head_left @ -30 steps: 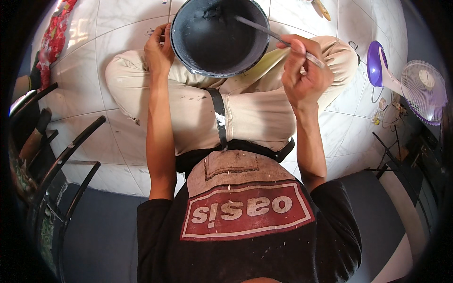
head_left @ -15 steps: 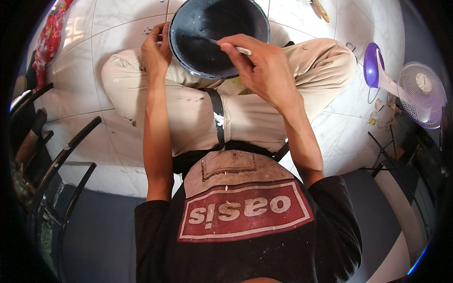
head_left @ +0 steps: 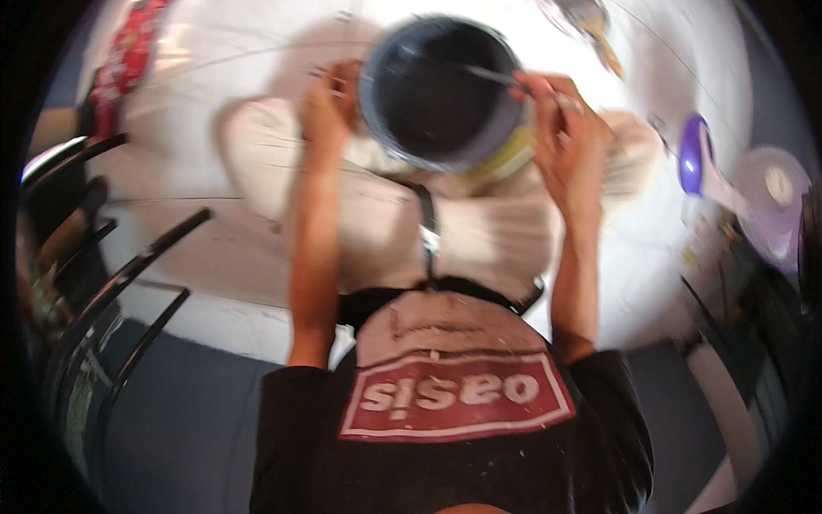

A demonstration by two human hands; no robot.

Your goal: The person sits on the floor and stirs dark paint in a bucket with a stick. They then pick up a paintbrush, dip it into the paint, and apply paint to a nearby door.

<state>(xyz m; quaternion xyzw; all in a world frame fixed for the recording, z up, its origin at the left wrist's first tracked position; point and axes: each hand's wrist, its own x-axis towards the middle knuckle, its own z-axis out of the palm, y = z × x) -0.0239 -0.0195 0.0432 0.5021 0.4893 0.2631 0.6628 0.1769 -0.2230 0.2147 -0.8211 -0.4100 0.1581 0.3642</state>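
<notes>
A round dark bucket point(head_left: 370, 103) sits between my crossed legs, tilted a little, with a yellow-green patch low on its outer right side. Its inside is dark grey, and I cannot make out how much it holds. My left hand point(head_left: 332, 107) is at the bucket's left side, fingers curled against the rim. Over the right rim, my right hand point(head_left: 569, 128) pinches a slim grey stirring tool point(head_left: 488, 75) with a pale handle end. The tool's far end points left into the bucket; its kind is blurred.
A purple and white fan point(head_left: 775, 193) lies at the right. Far right on the white tiled floor point(head_left: 248, 64) is a wooden-handled tool point(head_left: 610, 56). A red crumpled wrapper-like thing point(head_left: 128, 73) is at far left, black metal bars point(head_left: 158, 244) nearer.
My right hand has moved right with the tool, from over the bucket to its right rim. The whole view has shifted and blurred. My left hand stays by the bucket's left side.
</notes>
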